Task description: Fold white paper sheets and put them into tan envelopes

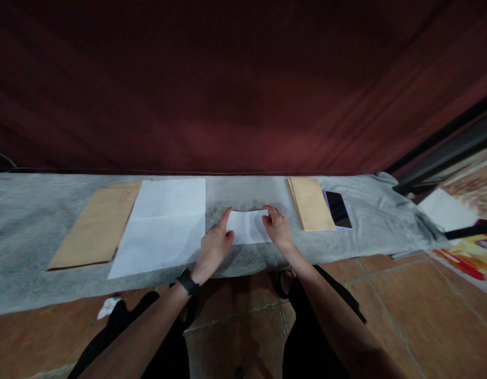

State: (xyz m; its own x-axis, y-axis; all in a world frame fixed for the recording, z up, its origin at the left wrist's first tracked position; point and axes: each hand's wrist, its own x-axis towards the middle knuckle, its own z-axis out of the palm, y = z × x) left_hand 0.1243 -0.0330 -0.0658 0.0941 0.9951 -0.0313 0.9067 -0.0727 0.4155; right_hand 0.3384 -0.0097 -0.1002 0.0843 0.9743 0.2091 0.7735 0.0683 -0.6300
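Note:
A small folded sheet of white paper [248, 227] lies in front of me on the grey cloth. My left hand [216, 243] has its thumb and index finger at the left end of the paper. At the opposite end, my right hand [276, 226] pinches the upper right corner between thumb and curled fingers. To the left rest larger white sheets [168, 226] with a crease across them, partly over a big brown envelope [95, 226]. A stack of smaller tan envelopes [312, 204] sits right of my right hand.
A phone [338, 209] with a dark screen lies right of the tan envelopes. Grey cloth [385, 210] covers the narrow surface, with a dark red wall [243, 105] behind it. Crumpled white paper [108, 307] and a colourful printed sheet [470, 258] are on the tiled floor.

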